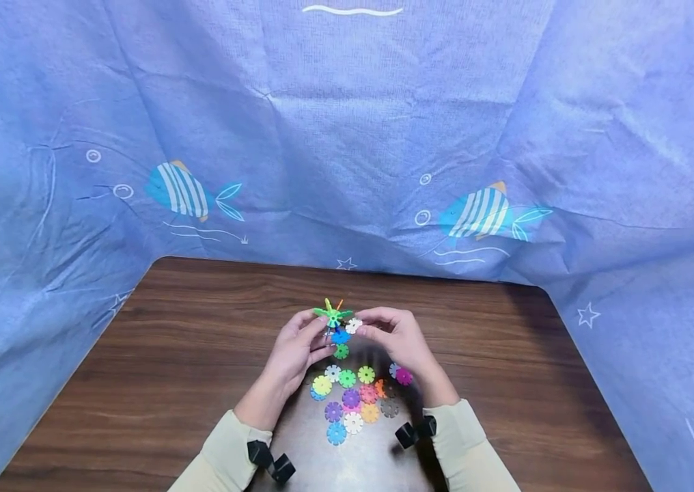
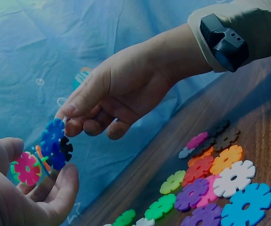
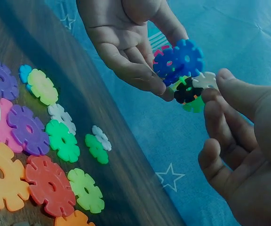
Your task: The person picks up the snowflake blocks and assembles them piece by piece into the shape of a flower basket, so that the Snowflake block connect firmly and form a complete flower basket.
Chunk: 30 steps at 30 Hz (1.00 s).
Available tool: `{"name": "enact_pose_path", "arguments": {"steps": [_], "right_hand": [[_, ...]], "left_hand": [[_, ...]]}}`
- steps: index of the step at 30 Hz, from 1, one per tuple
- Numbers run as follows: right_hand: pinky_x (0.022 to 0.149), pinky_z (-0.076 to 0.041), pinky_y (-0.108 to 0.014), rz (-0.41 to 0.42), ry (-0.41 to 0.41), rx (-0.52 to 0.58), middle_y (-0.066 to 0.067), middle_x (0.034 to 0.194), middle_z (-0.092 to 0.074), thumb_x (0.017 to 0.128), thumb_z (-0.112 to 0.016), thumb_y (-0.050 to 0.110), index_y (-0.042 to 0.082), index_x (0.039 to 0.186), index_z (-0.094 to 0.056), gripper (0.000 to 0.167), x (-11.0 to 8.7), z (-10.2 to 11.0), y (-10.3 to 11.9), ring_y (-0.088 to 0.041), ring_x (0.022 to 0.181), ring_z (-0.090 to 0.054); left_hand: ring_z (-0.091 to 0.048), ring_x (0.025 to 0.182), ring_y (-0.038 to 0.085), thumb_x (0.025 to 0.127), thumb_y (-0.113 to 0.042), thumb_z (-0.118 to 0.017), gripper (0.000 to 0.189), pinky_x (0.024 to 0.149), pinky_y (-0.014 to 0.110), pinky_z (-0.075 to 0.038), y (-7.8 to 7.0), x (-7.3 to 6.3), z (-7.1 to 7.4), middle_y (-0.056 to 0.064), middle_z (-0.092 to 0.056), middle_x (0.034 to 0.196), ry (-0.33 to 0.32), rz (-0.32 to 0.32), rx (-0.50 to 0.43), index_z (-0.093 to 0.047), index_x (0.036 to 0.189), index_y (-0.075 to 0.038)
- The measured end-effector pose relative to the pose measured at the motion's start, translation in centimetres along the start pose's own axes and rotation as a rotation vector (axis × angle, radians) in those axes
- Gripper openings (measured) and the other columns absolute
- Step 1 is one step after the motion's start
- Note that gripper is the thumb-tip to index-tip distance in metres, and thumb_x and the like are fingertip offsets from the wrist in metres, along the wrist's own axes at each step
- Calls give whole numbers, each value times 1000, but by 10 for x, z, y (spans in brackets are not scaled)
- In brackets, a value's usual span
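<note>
Just above the centre of the head view, both hands hold a small cluster [image 1: 336, 326] of interlocked plastic snowflake discs above the dark wood-grain worktop [image 1: 187, 355]. The discs are flat, round and notched at the rim; blue, green, pink, black and white ones slot crosswise into each other. The left hand [image 1: 298, 348] cups the cluster with curled fingers. The right hand [image 1: 393, 336] pinches a white disc [image 1: 354, 325] at the cluster's edge. Loose discs [image 1: 353, 400] in many colours lie flat on the worktop below the hands. Crinkled blue fish-print cloth [image 1: 347, 137] rises behind.
</note>
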State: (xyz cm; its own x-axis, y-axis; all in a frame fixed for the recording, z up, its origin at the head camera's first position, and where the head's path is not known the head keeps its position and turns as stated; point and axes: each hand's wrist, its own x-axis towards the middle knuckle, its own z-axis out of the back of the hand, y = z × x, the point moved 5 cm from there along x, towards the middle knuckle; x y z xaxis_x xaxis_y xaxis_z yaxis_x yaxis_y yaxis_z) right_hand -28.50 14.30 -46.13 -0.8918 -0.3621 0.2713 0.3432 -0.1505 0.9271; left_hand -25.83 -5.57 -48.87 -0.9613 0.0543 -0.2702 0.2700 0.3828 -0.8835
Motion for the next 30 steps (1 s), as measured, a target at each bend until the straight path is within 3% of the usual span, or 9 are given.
{"name": "enact_pose_path", "arguments": {"steps": [8, 12, 19, 24, 30], "right_hand": [[75, -61, -28, -53, -8, -12, -16, 104, -77, 89, -80, 12, 3, 112, -76, 25, -3, -4, -2, -13, 83, -73], [72, -60, -27, -50, -2, -29, -13, 100, -78, 89, -81, 12, 5, 108, -78, 21, -5, -6, 0, -12, 80, -71], [71, -60, -27, -24, 11, -71, -14, 99, -77, 91, -78, 11, 2, 111, -76, 22, -13, 4, 7, -11, 80, -71], [68, -57, -25, -76, 6, -195, -9, 93, -77, 89, -81, 15, 7, 109, -77, 22, -22, 30, 1, -13, 78, -68], [69, -58, -27, -134, 82, -374, 1, 87, -75, 87, -83, 19, 5, 108, -76, 25, -32, 54, -12, -10, 77, -67]], "left_hand": [[-69, 95, 14, 96, -9, -69, 63, 98, 47, -57, -2, -3, -2, 9, -66, 121, 67, -29, 55, -42, 153, -4], [-70, 98, 13, 95, -3, -69, 67, 100, 45, -57, 1, -4, -3, 11, -67, 123, 81, -27, 43, -38, 155, -2], [-72, 97, 17, 95, -1, -67, 62, 93, 41, -61, -1, -5, -5, 17, -65, 123, 60, -14, -20, -39, 151, 2], [-70, 95, 17, 95, -1, -65, 58, 88, 38, -62, -5, -3, -1, 18, -60, 128, 8, 6, -29, -44, 149, 1], [-69, 92, 17, 97, -6, -62, 43, 83, 34, -62, -6, -3, 6, 16, -65, 120, -44, 10, 25, -54, 139, 3]]}}
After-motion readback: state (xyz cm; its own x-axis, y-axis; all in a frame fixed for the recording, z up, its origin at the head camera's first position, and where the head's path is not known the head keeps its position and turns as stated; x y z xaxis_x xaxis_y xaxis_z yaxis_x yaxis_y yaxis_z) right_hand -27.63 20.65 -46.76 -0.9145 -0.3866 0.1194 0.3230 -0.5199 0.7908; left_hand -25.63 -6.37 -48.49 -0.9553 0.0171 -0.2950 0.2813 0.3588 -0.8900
